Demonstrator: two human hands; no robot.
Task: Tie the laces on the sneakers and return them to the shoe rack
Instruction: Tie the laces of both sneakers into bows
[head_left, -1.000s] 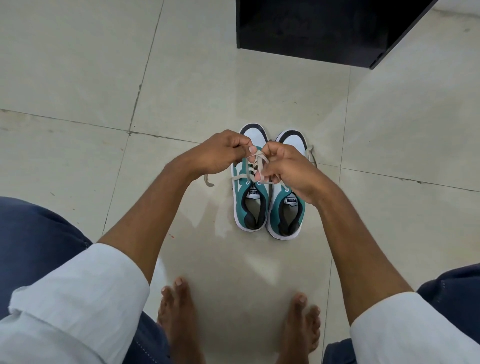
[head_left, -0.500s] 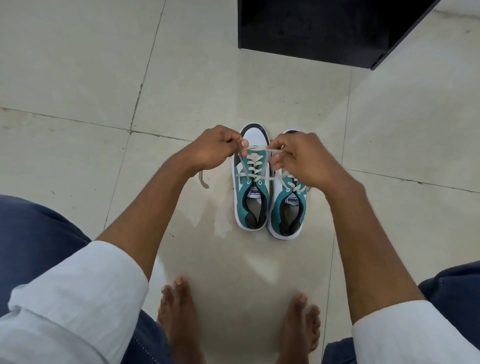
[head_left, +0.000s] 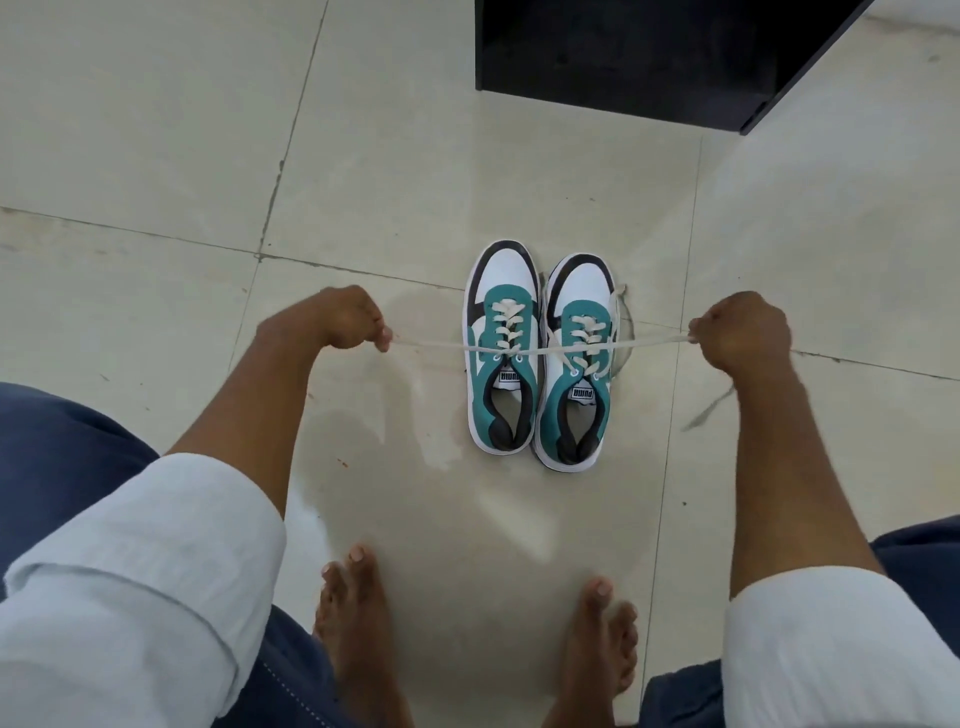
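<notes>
Two teal, white and black sneakers stand side by side on the tiled floor, toes pointing away from me: the left sneaker (head_left: 501, 353) and the right sneaker (head_left: 576, 374). The left sneaker's cream lace (head_left: 431, 344) is stretched taut sideways, with a crossing at the top eyelets. My left hand (head_left: 345, 325) pinches one end to the left of the shoes. My right hand (head_left: 740, 332) pinches the other end to the right, and that strand passes over the right sneaker. A loose lace end (head_left: 709, 408) dangles below my right hand. The right sneaker's own lace lies slack beside it.
A black cabinet base (head_left: 649, 57) stands on the floor beyond the sneakers at the top. My bare feet (head_left: 353, 618) rest on the tiles close in front of me, with my blue-trousered knees at both lower corners.
My hands were together over the left sneaker's laces a second ago. They have pulled far apart to the left and right, drawing the lace tight.
</notes>
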